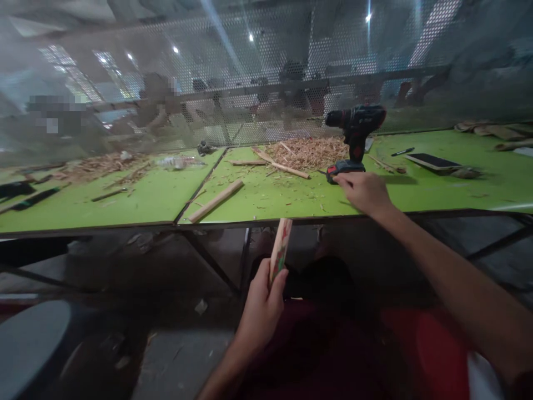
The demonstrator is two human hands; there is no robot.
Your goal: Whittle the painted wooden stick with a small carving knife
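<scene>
My left hand (pixel 266 297) is wrapped round a short wooden stick (pixel 280 247) with red and green marks on its side, held upright in front of the table edge. Over the green tabletop, my right hand (pixel 364 193) has its fingers curled closed, right at the battery base of a black and red cordless drill (pixel 357 130). Whether these fingers grip the drill base or some small thing is hidden. The drill stands upright on its battery, its chuck to the left. Nearer the left hand, a bare wooden stick (pixel 216 201) lies across the table close to the front edge.
Wood shavings (pixel 310 153) are heaped behind the drill, with thin wood strips (pixel 287 166) beside them. A clear plastic bottle (pixel 179 161) lies left of the table seam. Rightward are a pen (pixel 402 151) and a phone (pixel 433 161). A mesh screen (pixel 258 100) stands behind, with people beyond.
</scene>
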